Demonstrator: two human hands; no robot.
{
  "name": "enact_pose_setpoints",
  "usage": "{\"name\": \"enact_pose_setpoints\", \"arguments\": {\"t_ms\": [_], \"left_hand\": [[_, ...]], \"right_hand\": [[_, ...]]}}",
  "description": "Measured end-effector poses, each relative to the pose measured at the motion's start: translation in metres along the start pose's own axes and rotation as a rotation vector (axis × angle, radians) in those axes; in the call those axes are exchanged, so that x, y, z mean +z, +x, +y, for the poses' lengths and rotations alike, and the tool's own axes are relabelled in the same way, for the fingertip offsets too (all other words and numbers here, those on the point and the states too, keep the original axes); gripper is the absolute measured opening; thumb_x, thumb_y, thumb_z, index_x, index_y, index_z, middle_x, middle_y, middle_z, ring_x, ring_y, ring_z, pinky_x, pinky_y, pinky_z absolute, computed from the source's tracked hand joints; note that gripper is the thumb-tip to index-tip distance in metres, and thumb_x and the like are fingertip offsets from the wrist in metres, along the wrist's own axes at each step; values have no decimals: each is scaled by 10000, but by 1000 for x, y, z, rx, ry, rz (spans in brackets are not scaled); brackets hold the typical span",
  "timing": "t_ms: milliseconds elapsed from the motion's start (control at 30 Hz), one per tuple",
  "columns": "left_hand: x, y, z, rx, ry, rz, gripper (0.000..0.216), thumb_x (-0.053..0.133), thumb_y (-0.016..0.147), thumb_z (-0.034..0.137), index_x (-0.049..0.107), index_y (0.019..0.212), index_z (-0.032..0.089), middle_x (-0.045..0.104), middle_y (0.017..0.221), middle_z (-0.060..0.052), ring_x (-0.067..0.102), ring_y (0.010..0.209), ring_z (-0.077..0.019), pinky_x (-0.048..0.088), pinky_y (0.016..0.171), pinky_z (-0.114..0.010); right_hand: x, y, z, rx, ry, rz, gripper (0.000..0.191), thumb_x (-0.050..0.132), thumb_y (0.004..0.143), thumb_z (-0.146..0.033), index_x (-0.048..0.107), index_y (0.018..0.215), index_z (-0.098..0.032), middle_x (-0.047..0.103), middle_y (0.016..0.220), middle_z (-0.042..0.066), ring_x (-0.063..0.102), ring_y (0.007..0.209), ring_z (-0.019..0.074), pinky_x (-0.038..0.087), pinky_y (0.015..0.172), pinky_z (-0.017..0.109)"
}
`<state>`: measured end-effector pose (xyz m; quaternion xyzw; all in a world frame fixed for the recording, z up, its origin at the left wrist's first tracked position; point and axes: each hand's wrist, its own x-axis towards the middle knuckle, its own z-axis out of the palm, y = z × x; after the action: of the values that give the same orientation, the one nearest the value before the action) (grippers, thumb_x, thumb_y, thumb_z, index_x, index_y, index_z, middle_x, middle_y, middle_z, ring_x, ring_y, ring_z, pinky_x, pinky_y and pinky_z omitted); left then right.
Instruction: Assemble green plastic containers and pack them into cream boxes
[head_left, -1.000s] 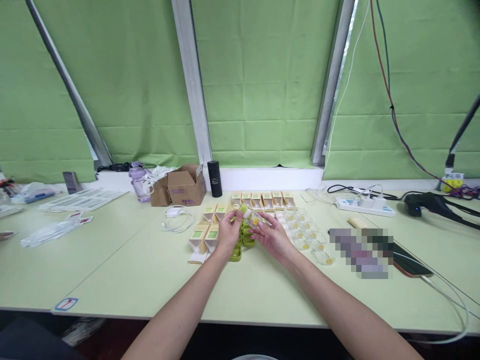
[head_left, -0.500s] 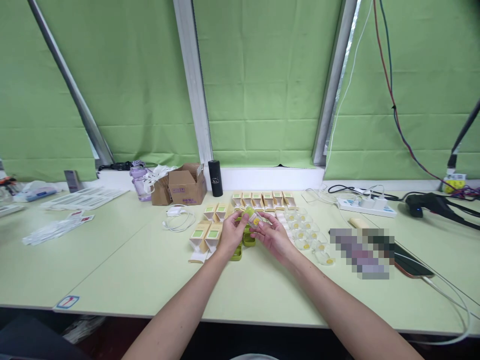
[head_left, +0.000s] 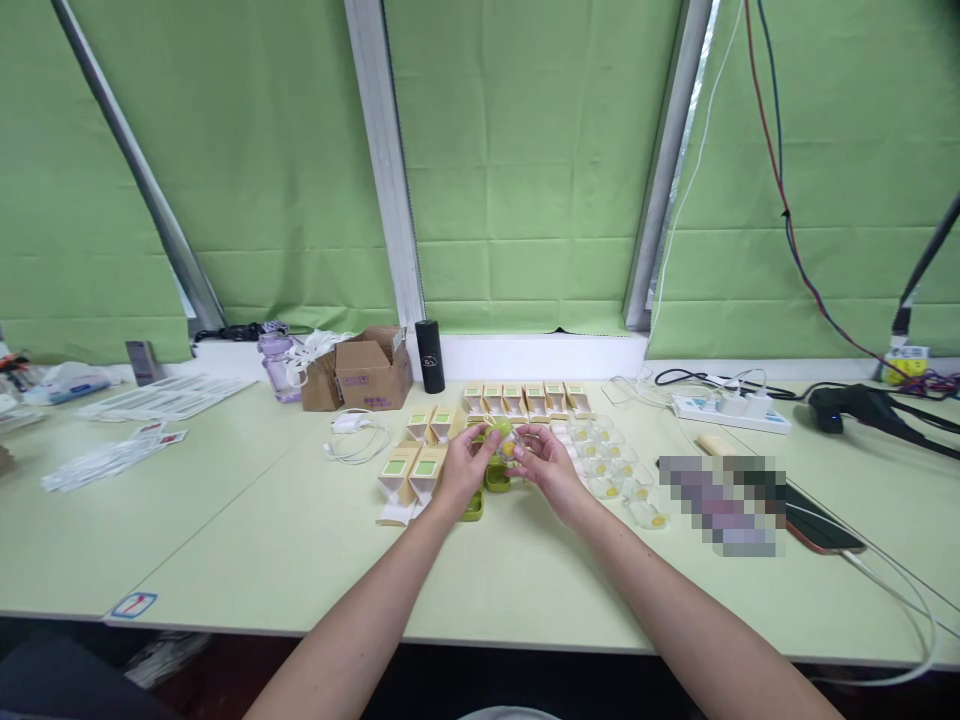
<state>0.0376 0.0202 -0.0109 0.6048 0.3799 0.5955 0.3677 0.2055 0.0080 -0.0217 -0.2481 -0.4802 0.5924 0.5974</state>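
My left hand (head_left: 459,470) and my right hand (head_left: 547,468) meet over the middle of the table, both pinching one small clear case with a green and yellow part (head_left: 503,438). Just below the hands lie green cases (head_left: 474,505) on the table. To the left of my left hand stand small cream boxes with green labels (head_left: 411,472). A row of the same boxes (head_left: 525,399) lines up behind the hands. To the right of my right hand lie several clear shells with yellow dots (head_left: 616,470).
A brown cardboard box (head_left: 373,370), a purple bottle (head_left: 274,365) and a black cylinder (head_left: 430,356) stand by the window sill. A white cable (head_left: 356,436) lies left of the boxes. A power strip (head_left: 731,411), a phone (head_left: 823,528) and cables are on the right.
My hands have drawn closer together round the small case, and the right hand's fingers have closed onto it.
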Motion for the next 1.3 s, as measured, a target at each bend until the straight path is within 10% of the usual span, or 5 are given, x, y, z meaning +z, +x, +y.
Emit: {"name": "enact_pose_setpoints", "arguments": {"t_ms": [1300], "left_hand": [[-2,-9,11,176,140,-118,422,757,919,418,686,1295,240,688,1330,-111,639,1238,-279,539,991,-368]], "right_hand": [[1,1,-5,-218,-215,-45,422,837,847,-431,631,1191,-301,714,1130,34,705,866,185,600,835,356]]}}
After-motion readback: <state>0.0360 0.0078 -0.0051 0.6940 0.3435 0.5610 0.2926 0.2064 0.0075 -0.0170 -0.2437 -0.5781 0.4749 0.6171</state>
